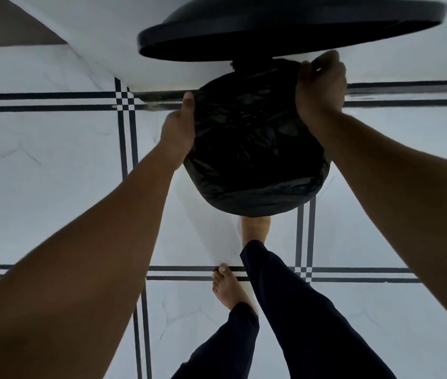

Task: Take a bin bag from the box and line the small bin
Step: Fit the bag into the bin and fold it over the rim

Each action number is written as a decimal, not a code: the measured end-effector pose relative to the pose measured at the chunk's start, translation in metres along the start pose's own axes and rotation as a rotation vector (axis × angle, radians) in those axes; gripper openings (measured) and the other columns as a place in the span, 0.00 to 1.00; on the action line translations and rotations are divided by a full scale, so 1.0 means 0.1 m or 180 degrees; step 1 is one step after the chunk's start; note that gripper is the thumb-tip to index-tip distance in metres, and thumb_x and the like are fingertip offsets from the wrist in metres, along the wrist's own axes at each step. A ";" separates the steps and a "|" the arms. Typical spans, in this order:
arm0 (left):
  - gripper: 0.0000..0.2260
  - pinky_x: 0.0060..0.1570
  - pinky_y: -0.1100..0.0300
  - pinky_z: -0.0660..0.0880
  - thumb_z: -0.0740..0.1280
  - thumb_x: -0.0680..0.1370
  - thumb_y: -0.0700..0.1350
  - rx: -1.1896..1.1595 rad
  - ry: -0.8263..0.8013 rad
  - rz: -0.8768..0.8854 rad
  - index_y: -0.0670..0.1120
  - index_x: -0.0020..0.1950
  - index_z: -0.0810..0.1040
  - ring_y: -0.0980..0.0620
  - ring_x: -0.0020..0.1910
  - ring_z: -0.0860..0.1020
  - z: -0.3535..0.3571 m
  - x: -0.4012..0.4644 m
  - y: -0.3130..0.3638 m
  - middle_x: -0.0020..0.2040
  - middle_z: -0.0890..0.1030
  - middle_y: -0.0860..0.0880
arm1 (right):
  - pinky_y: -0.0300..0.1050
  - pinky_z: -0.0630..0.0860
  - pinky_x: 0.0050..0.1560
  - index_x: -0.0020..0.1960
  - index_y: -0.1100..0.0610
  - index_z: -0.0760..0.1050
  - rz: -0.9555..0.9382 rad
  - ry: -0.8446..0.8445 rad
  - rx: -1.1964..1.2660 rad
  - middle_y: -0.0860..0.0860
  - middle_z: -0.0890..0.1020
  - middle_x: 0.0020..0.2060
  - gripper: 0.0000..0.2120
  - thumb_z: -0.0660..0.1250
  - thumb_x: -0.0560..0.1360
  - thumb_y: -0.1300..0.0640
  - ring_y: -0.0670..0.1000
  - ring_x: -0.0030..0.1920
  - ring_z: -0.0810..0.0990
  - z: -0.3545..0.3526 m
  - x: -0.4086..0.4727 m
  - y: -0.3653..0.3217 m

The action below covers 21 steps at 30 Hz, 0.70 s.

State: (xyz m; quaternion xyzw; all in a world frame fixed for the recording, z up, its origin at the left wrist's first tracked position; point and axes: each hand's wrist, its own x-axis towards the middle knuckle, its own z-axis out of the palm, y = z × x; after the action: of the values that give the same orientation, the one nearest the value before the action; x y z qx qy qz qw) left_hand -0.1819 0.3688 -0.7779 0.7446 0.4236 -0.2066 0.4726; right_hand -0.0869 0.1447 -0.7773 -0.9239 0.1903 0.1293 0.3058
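Note:
A small round bin stands on the tiled floor against a white wall, its black lid [285, 26] raised at the top of the head view. A glossy black bin bag [255, 149] is spread over the bin's mouth and hangs down over its rim, so the bin body is hidden. My left hand [180, 127] grips the bag at the bin's left edge, thumb up. My right hand [320, 83] holds the bag at the far right of the rim, just under the lid. My right foot [255, 228] sits at the bin's base, where a pedal cannot be made out.
The floor is white tile [52, 165] with dark double lines. My left foot [229, 285] and dark trouser legs [298, 310] are below the bin. The white wall [102, 36] runs behind it. No box is in view.

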 end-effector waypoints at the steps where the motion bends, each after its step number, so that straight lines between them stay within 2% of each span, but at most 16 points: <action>1: 0.24 0.57 0.53 0.75 0.56 0.81 0.61 0.0182 0.0364 0.0429 0.43 0.57 0.80 0.47 0.53 0.80 -0.01 0.00 0.01 0.53 0.82 0.44 | 0.50 0.74 0.53 0.59 0.57 0.74 -0.0089 -0.0005 -0.0090 0.53 0.80 0.54 0.15 0.57 0.82 0.47 0.57 0.57 0.79 -0.01 -0.02 0.02; 3: 0.13 0.52 0.57 0.76 0.60 0.80 0.50 0.0482 0.0904 0.1223 0.44 0.53 0.80 0.51 0.50 0.80 -0.02 0.02 0.04 0.50 0.83 0.48 | 0.46 0.69 0.50 0.59 0.57 0.76 -0.0196 -0.0383 -0.0269 0.56 0.81 0.56 0.19 0.53 0.84 0.46 0.58 0.58 0.79 0.00 -0.05 0.06; 5: 0.12 0.50 0.60 0.75 0.58 0.80 0.43 0.0453 0.0615 0.1399 0.43 0.53 0.81 0.52 0.48 0.79 0.01 0.11 0.11 0.49 0.83 0.48 | 0.46 0.68 0.50 0.60 0.58 0.77 -0.0238 -0.0524 -0.0326 0.57 0.81 0.57 0.21 0.51 0.85 0.45 0.59 0.59 0.78 -0.02 -0.05 0.04; 7: 0.15 0.49 0.60 0.75 0.57 0.81 0.45 0.0399 0.0303 0.1114 0.43 0.53 0.83 0.51 0.47 0.79 -0.02 0.22 0.11 0.48 0.84 0.47 | 0.49 0.71 0.54 0.60 0.57 0.77 -0.0198 -0.0188 -0.0366 0.56 0.81 0.58 0.19 0.53 0.84 0.46 0.59 0.60 0.78 -0.06 -0.06 0.01; 8: 0.16 0.49 0.59 0.75 0.57 0.81 0.47 0.0427 0.0322 0.0974 0.44 0.53 0.83 0.51 0.47 0.79 -0.04 0.23 0.08 0.48 0.84 0.47 | 0.51 0.71 0.56 0.61 0.56 0.76 -0.0107 0.0113 -0.0462 0.55 0.81 0.58 0.18 0.54 0.84 0.47 0.58 0.62 0.77 -0.08 -0.10 0.01; 10: 0.16 0.51 0.60 0.74 0.57 0.82 0.48 0.0374 0.0774 0.0738 0.45 0.56 0.82 0.52 0.50 0.79 -0.07 0.11 0.05 0.52 0.83 0.48 | 0.53 0.70 0.58 0.62 0.53 0.75 0.0333 0.0766 -0.0468 0.53 0.78 0.61 0.16 0.55 0.83 0.47 0.57 0.64 0.74 -0.16 -0.25 0.02; 12: 0.15 0.50 0.62 0.70 0.57 0.82 0.47 -0.0112 0.1443 0.0228 0.44 0.60 0.79 0.51 0.54 0.78 -0.06 -0.21 0.02 0.56 0.81 0.47 | 0.53 0.67 0.57 0.65 0.52 0.73 0.1178 0.1029 -0.0118 0.52 0.76 0.64 0.16 0.56 0.82 0.46 0.57 0.67 0.72 -0.24 -0.52 0.11; 13: 0.14 0.50 0.61 0.69 0.57 0.83 0.47 -0.0290 0.1557 -0.0196 0.44 0.62 0.77 0.49 0.58 0.77 -0.03 -0.40 0.01 0.59 0.80 0.46 | 0.53 0.66 0.59 0.69 0.53 0.70 0.1616 0.0826 -0.0013 0.55 0.73 0.68 0.19 0.54 0.83 0.46 0.59 0.69 0.70 -0.25 -0.70 0.20; 14: 0.15 0.53 0.59 0.70 0.56 0.83 0.46 -0.0332 0.1463 -0.0713 0.43 0.65 0.75 0.46 0.61 0.77 0.04 -0.59 -0.03 0.63 0.78 0.44 | 0.55 0.64 0.64 0.74 0.55 0.65 0.1853 0.0441 -0.0018 0.59 0.68 0.72 0.23 0.51 0.83 0.46 0.61 0.73 0.65 -0.24 -0.90 0.32; 15: 0.16 0.57 0.56 0.71 0.56 0.83 0.46 -0.0576 0.1190 -0.1277 0.43 0.68 0.73 0.44 0.65 0.75 0.11 -0.80 -0.05 0.67 0.76 0.43 | 0.58 0.61 0.69 0.78 0.57 0.59 0.1943 -0.0014 0.0022 0.61 0.61 0.77 0.27 0.48 0.83 0.47 0.63 0.76 0.59 -0.21 -1.11 0.43; 16: 0.17 0.58 0.53 0.71 0.56 0.83 0.46 -0.1274 0.0912 -0.1761 0.43 0.70 0.71 0.42 0.66 0.74 0.20 -1.01 -0.08 0.69 0.74 0.43 | 0.61 0.59 0.72 0.81 0.54 0.55 0.1886 -0.0411 -0.0072 0.61 0.56 0.79 0.30 0.47 0.81 0.46 0.65 0.77 0.56 -0.14 -1.27 0.55; 17: 0.18 0.55 0.52 0.71 0.56 0.83 0.47 -0.2102 0.0599 -0.2136 0.44 0.70 0.71 0.42 0.66 0.74 0.26 -1.24 -0.07 0.68 0.74 0.44 | 0.62 0.62 0.72 0.82 0.50 0.55 0.2011 -0.0622 0.0223 0.60 0.57 0.79 0.32 0.47 0.78 0.46 0.64 0.77 0.59 -0.08 -1.37 0.62; 18: 0.16 0.53 0.53 0.69 0.58 0.82 0.47 -0.2686 0.0430 -0.2359 0.45 0.68 0.73 0.42 0.64 0.74 0.32 -1.39 -0.11 0.66 0.75 0.45 | 0.58 0.68 0.70 0.81 0.47 0.56 0.2051 -0.0770 0.0582 0.59 0.63 0.78 0.32 0.47 0.76 0.47 0.61 0.74 0.66 -0.03 -1.45 0.66; 19: 0.14 0.53 0.54 0.67 0.59 0.81 0.47 -0.3007 0.0281 -0.2447 0.45 0.65 0.75 0.44 0.60 0.75 0.34 -1.54 -0.12 0.63 0.76 0.47 | 0.54 0.71 0.68 0.80 0.47 0.56 0.2175 -0.0989 0.0825 0.59 0.68 0.76 0.30 0.49 0.77 0.48 0.58 0.70 0.72 -0.02 -1.49 0.66; 21: 0.15 0.52 0.53 0.72 0.59 0.82 0.51 -0.3377 0.0172 -0.2510 0.47 0.64 0.76 0.48 0.57 0.77 0.41 -1.66 -0.19 0.60 0.79 0.47 | 0.50 0.71 0.70 0.80 0.54 0.60 0.1603 -0.1001 -0.0440 0.57 0.71 0.74 0.27 0.54 0.81 0.52 0.57 0.71 0.73 0.01 -1.54 0.65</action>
State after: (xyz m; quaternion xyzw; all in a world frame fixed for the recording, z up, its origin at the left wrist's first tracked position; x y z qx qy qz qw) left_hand -0.2864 0.2644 -0.6898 0.2049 0.7206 -0.1087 0.6534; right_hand -0.2526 0.1385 -0.7569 -0.8349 0.3545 0.3551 0.2263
